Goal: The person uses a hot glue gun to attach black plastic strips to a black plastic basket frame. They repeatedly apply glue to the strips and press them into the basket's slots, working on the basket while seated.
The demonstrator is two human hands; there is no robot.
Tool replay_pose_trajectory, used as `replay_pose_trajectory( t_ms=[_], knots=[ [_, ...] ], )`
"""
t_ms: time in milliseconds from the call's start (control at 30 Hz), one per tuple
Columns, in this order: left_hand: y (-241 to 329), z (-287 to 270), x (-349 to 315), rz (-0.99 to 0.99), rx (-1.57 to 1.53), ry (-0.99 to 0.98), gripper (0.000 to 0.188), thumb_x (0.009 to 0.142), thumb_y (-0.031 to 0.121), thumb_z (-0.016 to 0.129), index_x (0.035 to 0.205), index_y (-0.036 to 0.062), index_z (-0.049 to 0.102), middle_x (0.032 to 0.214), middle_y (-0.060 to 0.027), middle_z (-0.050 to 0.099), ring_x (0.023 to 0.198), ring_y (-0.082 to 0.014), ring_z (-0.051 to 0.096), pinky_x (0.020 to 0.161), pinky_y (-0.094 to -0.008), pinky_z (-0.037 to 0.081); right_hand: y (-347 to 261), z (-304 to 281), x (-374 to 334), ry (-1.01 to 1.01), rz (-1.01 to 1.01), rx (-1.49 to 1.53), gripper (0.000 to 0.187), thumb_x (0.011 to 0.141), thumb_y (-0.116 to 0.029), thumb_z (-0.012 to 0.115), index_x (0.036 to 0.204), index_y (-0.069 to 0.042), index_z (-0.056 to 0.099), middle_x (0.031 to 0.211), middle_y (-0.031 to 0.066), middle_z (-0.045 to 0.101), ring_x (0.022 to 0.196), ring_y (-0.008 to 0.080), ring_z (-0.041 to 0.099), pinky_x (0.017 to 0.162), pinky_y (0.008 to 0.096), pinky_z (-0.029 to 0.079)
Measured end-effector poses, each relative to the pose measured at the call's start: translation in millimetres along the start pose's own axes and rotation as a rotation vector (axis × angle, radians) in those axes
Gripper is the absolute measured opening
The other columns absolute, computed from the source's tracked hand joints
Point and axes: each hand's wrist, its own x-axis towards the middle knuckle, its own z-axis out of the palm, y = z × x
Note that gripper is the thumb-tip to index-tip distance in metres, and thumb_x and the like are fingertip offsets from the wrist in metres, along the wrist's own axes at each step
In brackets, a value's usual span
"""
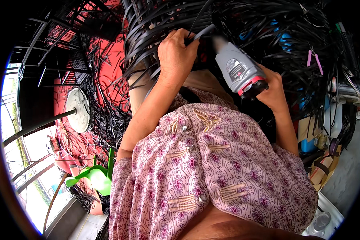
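Observation:
My left hand [175,54] is closed in a pinch on a flat black plastic strip [205,31], at the near side of a dense weave of dark strips [148,24]. My right hand [273,88] is wrapped around a grey power tool [237,66] with a red ring and a black end; its blurred front points up and left toward the strip. The grip of this tool is hidden behind its body, and its exact kind is unclear. The right fingers are mostly out of sight.
Loose black strips [308,24] pile up at the far right, with pink-handled snips [315,62] on them. To the left are a red surface [113,56] strewn with strips, a pale round disc [78,110] on a rod, and a bright green plastic item [98,178].

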Motion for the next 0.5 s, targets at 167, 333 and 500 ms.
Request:
replay_pose_trajectory(
  t_ms=[167,333,500],
  knots=[
    [-1.7,4.5,-2.0,-0.012,-0.005,0.049,0.021,0.08,0.019,0.075,0.082,-0.0012,0.068,0.072,-0.0148,0.067,0.064,-0.0276,0.064,0.062,-0.0343,0.049,6.8,5.0,5.1,0.017,-0.09,-0.07,0.051,0.069,-0.013,0.081,0.114,0.006,0.065,0.101,0.0197,0.071,0.086,0.0297,0.073,0.071,0.0338,0.057],
    [-5.8,6.2,-4.0,0.077,-0.082,0.082,0.016,0.079,0.013,0.076,0.085,-0.0007,0.07,0.08,-0.0135,0.068,0.068,-0.0256,0.065,0.065,-0.0331,0.051,5.7,6.2,10.0,0.029,-0.148,-0.114,0.051,0.069,-0.013,0.08,0.113,0.005,0.065,0.1,0.0185,0.072,0.085,0.0302,0.073,0.07,0.0342,0.057],
    [-6.8,3.3,-6.9,0.086,-0.077,0.042,0.018,0.075,0.01,0.08,0.085,-0.0003,0.07,0.079,-0.0119,0.067,0.07,-0.0243,0.066,0.067,-0.0318,0.052,5.7,6.5,9.7,0.027,-0.123,-0.126,0.051,0.068,-0.013,0.081,0.113,0.005,0.065,0.099,0.0189,0.071,0.084,0.0308,0.073,0.071,0.0346,0.058]
  ],
)
